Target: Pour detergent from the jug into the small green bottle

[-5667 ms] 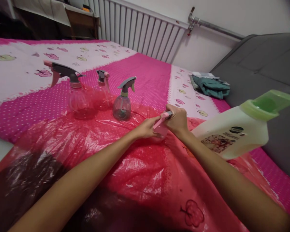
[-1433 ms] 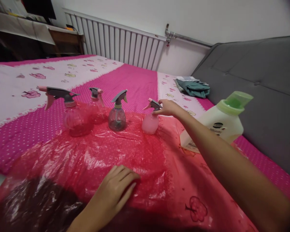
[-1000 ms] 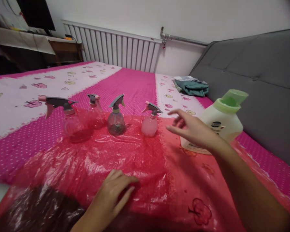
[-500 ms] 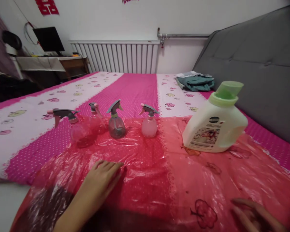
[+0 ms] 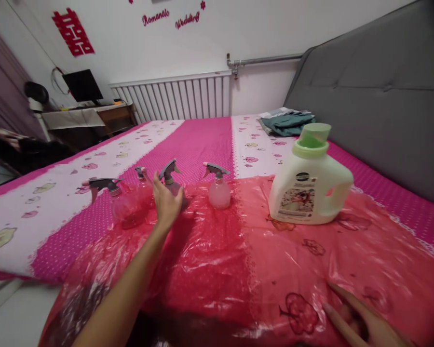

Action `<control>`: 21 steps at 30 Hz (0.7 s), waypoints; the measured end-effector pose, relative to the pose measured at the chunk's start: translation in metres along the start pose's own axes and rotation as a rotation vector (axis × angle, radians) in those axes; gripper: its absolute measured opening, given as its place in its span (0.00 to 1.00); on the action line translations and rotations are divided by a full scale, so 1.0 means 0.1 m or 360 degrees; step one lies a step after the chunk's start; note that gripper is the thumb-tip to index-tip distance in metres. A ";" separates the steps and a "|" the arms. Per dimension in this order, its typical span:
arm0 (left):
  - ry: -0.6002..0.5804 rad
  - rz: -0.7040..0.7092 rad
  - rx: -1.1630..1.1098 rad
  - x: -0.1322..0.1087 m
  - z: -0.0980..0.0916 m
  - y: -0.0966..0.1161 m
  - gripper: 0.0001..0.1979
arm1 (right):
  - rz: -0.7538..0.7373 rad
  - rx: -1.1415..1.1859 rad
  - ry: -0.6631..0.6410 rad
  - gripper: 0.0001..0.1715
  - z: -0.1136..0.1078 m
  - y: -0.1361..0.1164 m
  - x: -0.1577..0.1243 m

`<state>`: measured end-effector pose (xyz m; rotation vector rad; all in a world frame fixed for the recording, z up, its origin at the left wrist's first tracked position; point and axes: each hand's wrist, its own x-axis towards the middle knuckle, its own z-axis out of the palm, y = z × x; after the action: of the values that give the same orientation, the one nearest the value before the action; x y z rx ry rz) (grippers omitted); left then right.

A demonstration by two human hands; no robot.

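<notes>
Four trigger spray bottles (image 5: 220,194) line the far edge of some red plastic sheeting (image 5: 210,274). Left hand (image 5: 167,202) is right at the gray spray bottle (image 5: 169,169), fingers spread; can't tell if it's actually gripping. Right hand (image 5: 359,315) is down front, thumb and fingers loosely apart, green-capped detergent jug (image 5: 296,190) standing beyond it.

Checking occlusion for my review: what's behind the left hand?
A spray bottle: its grey head and part of its body show past the left hand; the rest is covered.
</notes>
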<state>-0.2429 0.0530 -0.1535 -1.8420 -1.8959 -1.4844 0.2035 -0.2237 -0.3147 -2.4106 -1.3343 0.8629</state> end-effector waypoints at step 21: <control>0.0043 0.0062 -0.0697 -0.52 -1.09 0.55 0.33 | -0.0018 0.0209 0.0158 0.82 -0.10 -0.22 -0.16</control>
<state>-0.2424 -0.0689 -0.1016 -1.9920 -1.6034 -2.0260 0.1881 -0.2244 -0.2897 -2.3117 -1.2149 0.7911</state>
